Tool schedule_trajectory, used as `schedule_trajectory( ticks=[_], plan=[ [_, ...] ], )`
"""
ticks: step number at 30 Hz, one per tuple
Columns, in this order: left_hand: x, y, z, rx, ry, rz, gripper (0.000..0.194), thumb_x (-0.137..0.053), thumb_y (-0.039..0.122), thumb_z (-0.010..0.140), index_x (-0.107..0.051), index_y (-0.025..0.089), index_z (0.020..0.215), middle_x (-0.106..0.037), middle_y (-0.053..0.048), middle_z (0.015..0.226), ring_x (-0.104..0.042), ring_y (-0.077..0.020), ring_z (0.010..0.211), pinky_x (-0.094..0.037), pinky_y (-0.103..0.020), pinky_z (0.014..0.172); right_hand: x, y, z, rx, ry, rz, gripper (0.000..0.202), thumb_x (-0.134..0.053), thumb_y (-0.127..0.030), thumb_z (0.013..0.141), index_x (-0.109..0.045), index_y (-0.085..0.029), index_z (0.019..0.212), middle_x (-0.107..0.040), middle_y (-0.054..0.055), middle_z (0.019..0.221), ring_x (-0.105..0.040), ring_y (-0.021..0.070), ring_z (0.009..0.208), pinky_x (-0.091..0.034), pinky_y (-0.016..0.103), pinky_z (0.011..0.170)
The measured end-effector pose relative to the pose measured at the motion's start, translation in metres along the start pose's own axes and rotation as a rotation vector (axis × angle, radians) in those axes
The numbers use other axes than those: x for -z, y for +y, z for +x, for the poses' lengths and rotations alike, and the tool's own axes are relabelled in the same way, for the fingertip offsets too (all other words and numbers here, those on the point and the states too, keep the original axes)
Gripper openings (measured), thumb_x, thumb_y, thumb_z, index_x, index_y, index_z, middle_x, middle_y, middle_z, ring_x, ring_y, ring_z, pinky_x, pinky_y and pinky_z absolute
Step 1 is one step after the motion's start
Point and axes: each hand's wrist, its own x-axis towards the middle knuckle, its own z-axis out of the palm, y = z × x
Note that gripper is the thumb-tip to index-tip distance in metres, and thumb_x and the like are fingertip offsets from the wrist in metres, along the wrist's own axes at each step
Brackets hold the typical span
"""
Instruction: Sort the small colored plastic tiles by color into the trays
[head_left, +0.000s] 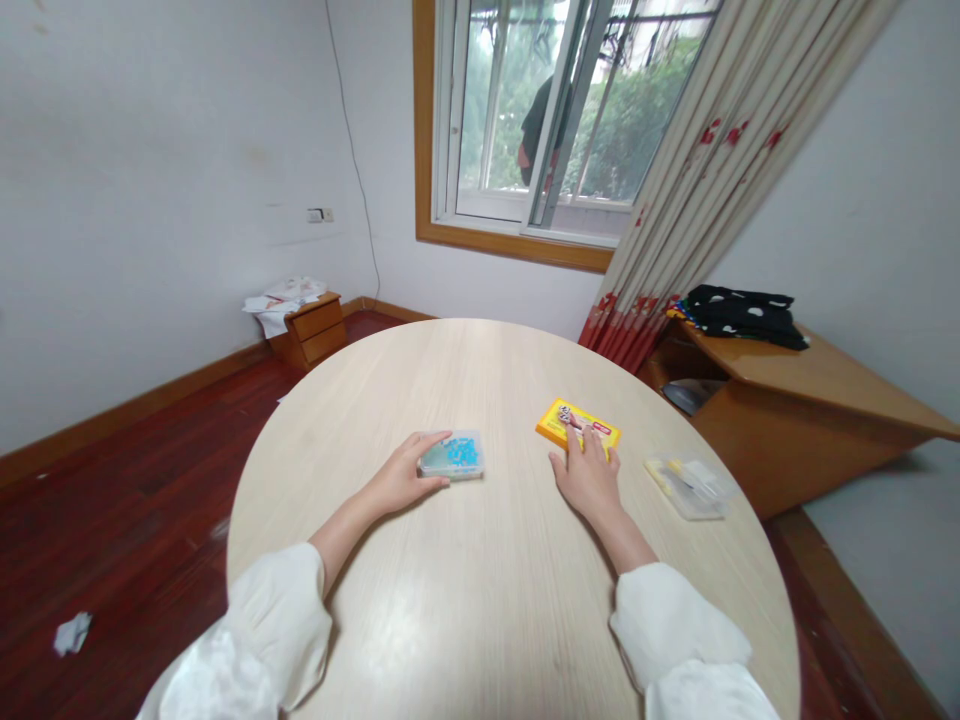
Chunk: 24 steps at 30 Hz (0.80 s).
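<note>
A clear flat plastic box with small blue pieces [463, 453] lies near the middle of the round table [450, 570]. My left hand [405, 475] grips its left end, thumb along the near edge and fingers along the far edge. To the right lies a yellow box [559, 419] with a picture and a red label. My right hand [589, 475] rests with its fingers spread on the near side of that box, thumb out to the left on the tabletop; it is not wrapped round anything.
A clear case with yellow and white items [690, 487] lies at the table's right side. Beyond the table are a small drawer cabinet [319, 330] at left, and a tilted wooden cabinet [810, 400] bearing dark cloth [750, 315] at right. A curtain hangs beside the window.
</note>
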Motion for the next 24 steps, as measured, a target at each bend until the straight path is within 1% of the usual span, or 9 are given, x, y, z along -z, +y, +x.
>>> schedule_trajectory(
  ticks=[5,10,12,14,16,18,20,22,24],
  plan=[
    [0.003,0.000,0.001,0.006,0.076,-0.017,0.063,-0.068,0.030,0.074,-0.045,0.021,0.132,-0.054,-0.011,0.120,-0.052,-0.0242,0.110,-0.041,-0.043,0.097,0.018,-0.028,-0.025,0.204,-0.046,0.029,0.052,-0.045,-0.031,0.086,-0.040,-0.011,0.134,-0.040,0.022,0.140,-0.037,0.0331,0.129,-0.028,0.053,0.101],
    [0.003,0.009,0.005,0.021,0.198,-0.056,0.063,-0.067,0.029,0.074,-0.044,0.019,0.132,-0.051,-0.012,0.127,-0.051,-0.0240,0.115,-0.039,-0.043,0.099,0.035,-0.059,-0.055,0.411,-0.120,0.159,0.054,-0.050,-0.030,0.084,-0.040,-0.016,0.135,-0.041,0.019,0.140,-0.036,0.0305,0.130,-0.030,0.050,0.102],
    [0.001,0.014,0.005,0.023,0.222,-0.066,0.064,-0.067,0.029,0.073,-0.044,0.020,0.132,-0.051,-0.012,0.127,-0.050,-0.0242,0.116,-0.039,-0.043,0.100,0.040,-0.067,-0.060,0.478,-0.144,0.243,0.055,-0.049,-0.030,0.085,-0.037,-0.020,0.137,-0.041,0.017,0.141,-0.035,0.0281,0.132,-0.031,0.049,0.102],
    [-0.001,0.019,0.004,0.030,0.215,-0.068,0.064,-0.067,0.028,0.073,-0.045,0.020,0.132,-0.051,-0.011,0.128,-0.049,-0.0247,0.117,-0.037,-0.044,0.101,0.046,-0.065,-0.054,0.497,-0.138,0.333,0.054,-0.045,-0.032,0.087,-0.034,-0.022,0.139,-0.045,0.014,0.139,-0.037,0.0256,0.130,-0.032,0.047,0.101],
    [-0.003,0.023,0.003,0.042,0.192,-0.068,0.064,-0.068,0.027,0.072,-0.045,0.020,0.132,-0.052,-0.011,0.127,-0.049,-0.0253,0.117,-0.037,-0.045,0.102,0.054,-0.049,-0.041,0.398,-0.025,0.388,0.051,-0.042,-0.034,0.088,-0.035,-0.022,0.138,-0.051,0.015,0.132,-0.043,0.0256,0.125,-0.034,0.047,0.099],
    [-0.006,0.027,0.003,0.044,0.171,-0.068,0.064,-0.068,0.027,0.072,-0.045,0.020,0.132,-0.052,-0.011,0.128,-0.049,-0.0256,0.117,-0.037,-0.044,0.102,0.064,-0.019,-0.026,0.186,0.209,0.361,0.052,-0.044,-0.039,0.087,-0.037,-0.020,0.136,-0.049,0.018,0.132,-0.042,0.0299,0.124,-0.031,0.051,0.099],
    [-0.009,0.030,0.003,0.027,0.158,-0.069,0.064,-0.068,0.027,0.073,-0.045,0.020,0.132,-0.051,-0.011,0.128,-0.048,-0.0253,0.117,-0.037,-0.044,0.103,0.074,0.021,-0.015,-0.079,0.412,0.268,0.064,-0.053,-0.048,0.081,-0.036,-0.019,0.136,-0.039,0.020,0.138,-0.035,0.0367,0.127,-0.030,0.057,0.096],
    [-0.013,0.033,0.005,-0.009,0.135,-0.069,0.063,-0.068,0.026,0.074,-0.045,0.021,0.132,-0.051,-0.011,0.128,-0.048,-0.0247,0.117,-0.037,-0.043,0.102,0.078,0.063,-0.013,-0.284,0.464,0.202,0.083,-0.063,-0.053,0.071,-0.032,-0.019,0.139,-0.030,0.023,0.142,-0.030,0.0422,0.127,-0.031,0.057,0.093],
    [-0.019,0.035,0.008,-0.053,0.096,-0.073,0.062,-0.067,0.024,0.074,-0.044,0.021,0.132,-0.052,-0.010,0.126,-0.048,-0.0240,0.117,-0.038,-0.043,0.102,0.074,0.097,-0.018,-0.444,0.443,0.161,0.093,-0.069,-0.054,0.064,-0.029,-0.021,0.141,-0.026,0.024,0.144,-0.027,0.0459,0.127,-0.032,0.057,0.090]
  ],
)
